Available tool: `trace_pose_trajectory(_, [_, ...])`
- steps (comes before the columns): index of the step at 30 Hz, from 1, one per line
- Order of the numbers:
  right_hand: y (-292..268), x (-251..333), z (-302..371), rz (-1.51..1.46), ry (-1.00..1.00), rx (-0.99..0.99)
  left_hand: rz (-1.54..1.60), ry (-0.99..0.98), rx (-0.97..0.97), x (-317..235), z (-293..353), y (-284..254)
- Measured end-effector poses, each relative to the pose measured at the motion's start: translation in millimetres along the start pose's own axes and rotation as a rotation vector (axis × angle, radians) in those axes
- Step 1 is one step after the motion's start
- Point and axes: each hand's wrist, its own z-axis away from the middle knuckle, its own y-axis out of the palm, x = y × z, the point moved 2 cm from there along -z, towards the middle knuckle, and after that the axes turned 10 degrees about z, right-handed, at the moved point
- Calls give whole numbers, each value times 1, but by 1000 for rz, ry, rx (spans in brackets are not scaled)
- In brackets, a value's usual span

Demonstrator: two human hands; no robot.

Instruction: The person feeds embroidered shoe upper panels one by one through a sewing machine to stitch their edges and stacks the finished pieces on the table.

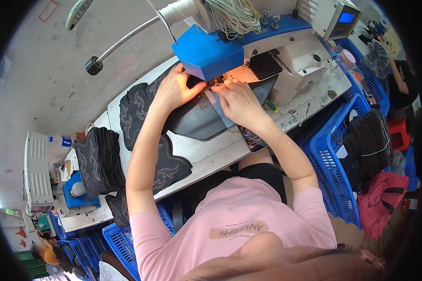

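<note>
At the blue-headed sewing machine (206,54), both my hands lie on either side of the lit needle area. My left hand (173,91) rests on dark material, thumb stretched toward the needle and apart from the fingers, whose tips are partly hidden by the machine head. My right hand (239,100) has its fingers curled together close to the needle; what they pinch is hidden. Beneath the hands lies a flat black panel (201,122) with a grained surface. Black pieces with stitched scroll patterns (138,110) lie beside my left forearm, and another patterned piece (169,164) lies nearer me.
A stack of patterned black pieces (101,157) sits at the left. One dark phone (265,65) rests on the machine; another screen (254,139) lies at the table edge. Blue crates (330,173) stand right. A thread cone (178,11) is above. Another person (403,84) is far right.
</note>
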Motion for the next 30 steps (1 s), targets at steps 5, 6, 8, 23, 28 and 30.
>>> trace_pose_trajectory(5, [0, -4, 0, -68, 47, 22, -121, 4, -38, 3, 9, -2])
trace_pose_trajectory(6, [-1, -4, 1, -119, 76, 5, -256, -28, -103, -2, 20, 2])
trace_pose_trajectory(8, [-3, -3, 4, -169, 111, -13, -405, -169, -79, -27, 35, 5])
trace_pose_trajectory(23, [-6, 0, 6, -129, 331, 79, -116, 32, -100, -85, 61, 37])
trace_pose_trajectory(28, [-4, -3, 2, -52, 272, 59, -120, 28, -104, -85, 58, 37])
trace_pose_trajectory(30, [-2, -5, 2, -41, 250, 53, -120, 32, -107, -85, 56, 37])
